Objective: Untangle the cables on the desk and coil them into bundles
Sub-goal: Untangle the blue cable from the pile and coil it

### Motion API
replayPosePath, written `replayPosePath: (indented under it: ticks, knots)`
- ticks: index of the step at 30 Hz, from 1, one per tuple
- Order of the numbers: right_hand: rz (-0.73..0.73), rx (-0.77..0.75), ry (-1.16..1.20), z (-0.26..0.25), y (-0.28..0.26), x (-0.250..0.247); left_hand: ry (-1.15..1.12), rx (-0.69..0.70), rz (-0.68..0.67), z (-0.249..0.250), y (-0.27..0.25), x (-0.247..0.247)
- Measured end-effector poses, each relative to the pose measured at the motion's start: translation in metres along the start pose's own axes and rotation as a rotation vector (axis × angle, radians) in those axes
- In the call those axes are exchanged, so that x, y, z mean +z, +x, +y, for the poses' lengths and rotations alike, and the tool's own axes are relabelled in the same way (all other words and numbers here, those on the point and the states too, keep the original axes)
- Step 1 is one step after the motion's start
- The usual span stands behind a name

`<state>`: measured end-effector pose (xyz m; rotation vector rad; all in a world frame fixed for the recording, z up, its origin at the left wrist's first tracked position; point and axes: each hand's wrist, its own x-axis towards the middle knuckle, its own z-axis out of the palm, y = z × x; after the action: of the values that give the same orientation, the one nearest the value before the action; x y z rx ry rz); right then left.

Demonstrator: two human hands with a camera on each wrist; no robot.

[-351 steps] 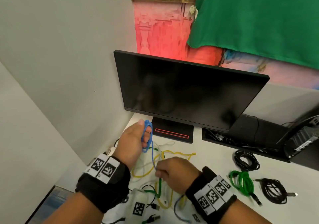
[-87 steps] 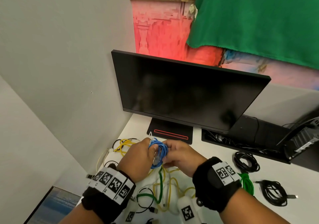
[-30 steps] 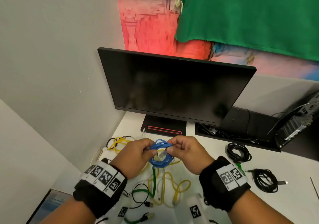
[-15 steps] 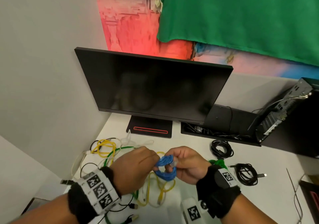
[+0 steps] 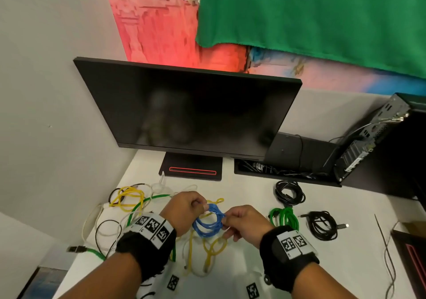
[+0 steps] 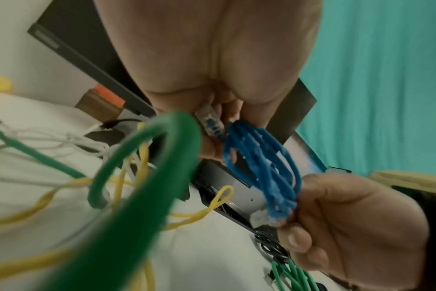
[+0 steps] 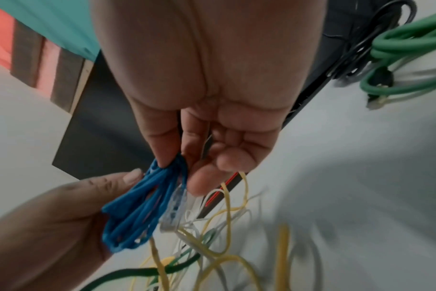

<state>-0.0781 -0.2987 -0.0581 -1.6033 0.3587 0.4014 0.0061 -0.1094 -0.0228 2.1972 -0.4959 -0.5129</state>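
Both hands, left hand (image 5: 184, 211) and right hand (image 5: 245, 223), are pinching the blue cable (image 5: 208, 223) coil, finishing its bundle; next, probably securing the loose plug end, then setting it down

no readable text, only coded square markers on wristbands (image 5: 154, 227), desk (image 5: 359, 266)

Bare forearms; black wrist straps (image 5: 147, 250) bearing white square-code tags (image 5: 292, 243), apparently three each.
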Motion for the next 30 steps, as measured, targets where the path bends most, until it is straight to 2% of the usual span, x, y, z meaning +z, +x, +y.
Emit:
replayPosePath:
  ticks: [4,7,10,13,16,19,21,24,28,30]
  knots:
    - [-0.051,0.016,0.167,0.006,0.002,-0.002,-0.005,0.007,-0.021,0.001,0.013,0.005]
    - [-0.118,-0.022,0.136,0.007,0.003,-0.008,0.007,0.019,-0.040,-0.002,0.020,0.007]
    - [-0.089,-0.029,0.097,0.008,0.008,-0.013,-0.046,0.037,-0.040,-0.003,0.027,0.010]
    - [0.041,0.000,0.133,0.015,0.014,-0.016,-0.081,0.012,0.024,-0.007,0.033,0.012]
    - [0.298,0.053,0.318,0.022,0.022,-0.022,-0.040,-0.061,0.063,-0.018,0.033,0.013]
    - [0.487,0.090,0.528,0.022,0.034,-0.027,0.158,-0.033,0.026,-0.034,0.023,0.017]
    - [0.553,0.100,0.648,0.020,0.043,-0.030,0.255,-0.008,-0.004,-0.043,0.017,0.019]
    - [0.618,0.081,0.776,0.019,0.058,-0.036,0.309,-0.045,-0.014,-0.053,0.013,0.014]
    - [0.727,0.159,0.695,0.028,0.078,-0.044,0.350,-0.078,-0.017,-0.062,0.010,0.008]
    - [0.716,0.244,0.649,0.034,0.085,-0.046,0.343,-0.091,-0.024,-0.064,0.009,0.008]
